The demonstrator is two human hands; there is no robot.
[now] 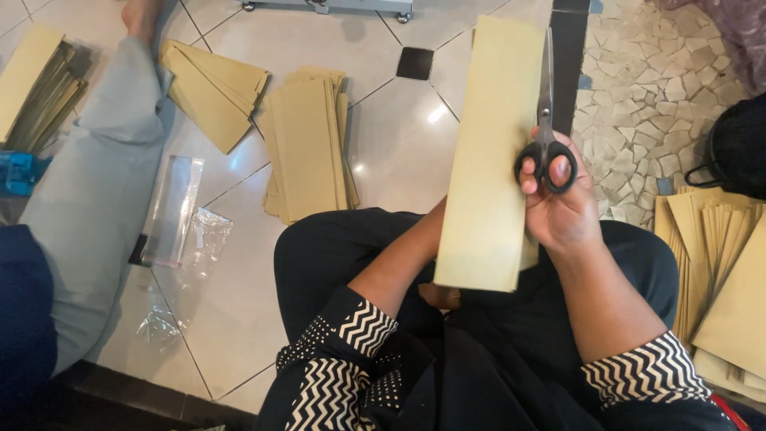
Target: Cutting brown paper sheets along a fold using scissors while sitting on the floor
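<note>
A tall stack of yellow-brown paper sheets (pixel 491 152) stands upright above my lap. My left hand is hidden behind the sheets and holds them from the back; only my left forearm (pixel 399 259) shows. My right hand (pixel 558 199) grips black-handled scissors (pixel 546 120), thumb and fingers through the loops. The blades point up along the right edge of the paper and look closed or nearly closed.
A pile of the same paper (pixel 307 144) lies on the tiled floor ahead, another fan (pixel 211 88) beyond it, more (pixel 718 263) at my right and at the far left (pixel 32 84). Clear plastic sleeves (pixel 171 211) lie left. Another person's grey-trousered leg (pixel 96 183) stretches along the left. A black bag (pixel 738 148) sits right.
</note>
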